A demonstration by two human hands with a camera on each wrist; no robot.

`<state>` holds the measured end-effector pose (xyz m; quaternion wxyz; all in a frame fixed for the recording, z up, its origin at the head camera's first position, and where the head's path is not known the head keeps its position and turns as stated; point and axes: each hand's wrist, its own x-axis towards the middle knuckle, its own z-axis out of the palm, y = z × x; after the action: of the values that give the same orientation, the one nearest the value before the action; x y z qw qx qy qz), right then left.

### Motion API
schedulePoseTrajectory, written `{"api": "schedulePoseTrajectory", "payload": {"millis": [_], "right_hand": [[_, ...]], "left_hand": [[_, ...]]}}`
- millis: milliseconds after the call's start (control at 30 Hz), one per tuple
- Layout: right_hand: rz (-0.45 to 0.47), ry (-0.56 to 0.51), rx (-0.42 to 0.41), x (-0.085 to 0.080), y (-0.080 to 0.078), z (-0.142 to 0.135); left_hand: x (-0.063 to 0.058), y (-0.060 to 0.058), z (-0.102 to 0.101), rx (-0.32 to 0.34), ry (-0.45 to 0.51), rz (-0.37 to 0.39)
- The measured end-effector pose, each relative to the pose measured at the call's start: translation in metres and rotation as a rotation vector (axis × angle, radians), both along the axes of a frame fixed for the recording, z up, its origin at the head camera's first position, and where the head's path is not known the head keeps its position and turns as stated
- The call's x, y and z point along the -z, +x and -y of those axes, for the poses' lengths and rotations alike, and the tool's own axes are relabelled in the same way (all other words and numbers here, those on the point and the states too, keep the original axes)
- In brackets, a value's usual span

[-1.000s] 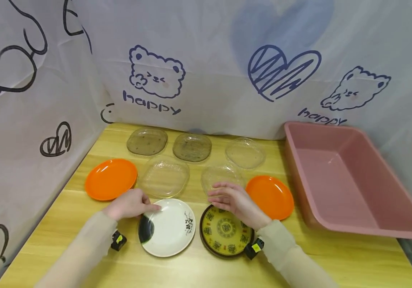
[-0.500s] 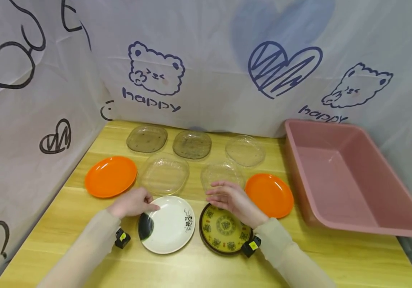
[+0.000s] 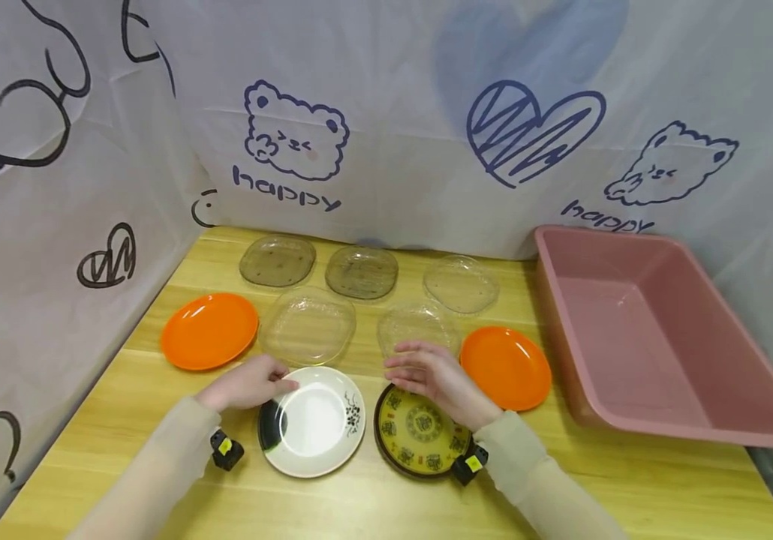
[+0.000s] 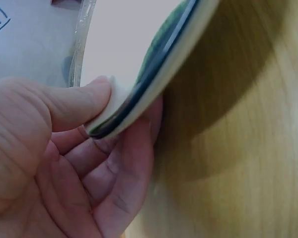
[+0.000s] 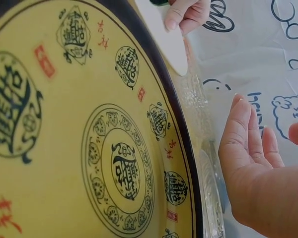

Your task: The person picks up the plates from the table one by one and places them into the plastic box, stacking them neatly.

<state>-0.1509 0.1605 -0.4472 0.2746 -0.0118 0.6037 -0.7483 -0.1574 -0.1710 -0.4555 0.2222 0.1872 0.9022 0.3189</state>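
Note:
A round white plate (image 3: pixel 314 427) with a dark green patch at its left edge and a small black floral print at its right sits front centre. My left hand (image 3: pixel 251 381) pinches its upper left rim. In the left wrist view the thumb (image 4: pixel 84 101) lies on the plate's face and the fingers curl beneath the rim. To the right is a yellow plate (image 3: pixel 425 431) with a dark brown rim and printed characters. My right hand (image 3: pixel 443 381) hovers by its far edge, fingers loosely extended and holding nothing.
An orange plate (image 3: pixel 209 331) lies at left, and another orange plate (image 3: pixel 504 369) beside my right hand. Clear plastic plates (image 3: pixel 308 328) and two greyish see-through plates (image 3: pixel 362 272) stand behind. A deep pink basin (image 3: pixel 565 360) fills the table's right side, against a cloth backdrop (image 3: pixel 400 172).
Both hands stay in nearly the same places. A bright glare now shows on the middle of the white plate.

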Motion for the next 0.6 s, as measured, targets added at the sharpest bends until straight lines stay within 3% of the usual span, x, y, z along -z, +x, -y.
{"api": "schedulePoseTrajectory", "payload": {"millis": [333, 600], "right_hand": [[-0.018, 0.052, 0.025, 0.0038, 0.0042, 0.0008], [-0.046, 0.080, 0.013, 0.0029, -0.0003, -0.0027]], "left_hand": [[0.0043, -0.0001, -0.0044, -0.010, 0.021, -0.029], [0.0044, -0.0066, -0.0083, -0.030, 0.046, -0.031]]}}
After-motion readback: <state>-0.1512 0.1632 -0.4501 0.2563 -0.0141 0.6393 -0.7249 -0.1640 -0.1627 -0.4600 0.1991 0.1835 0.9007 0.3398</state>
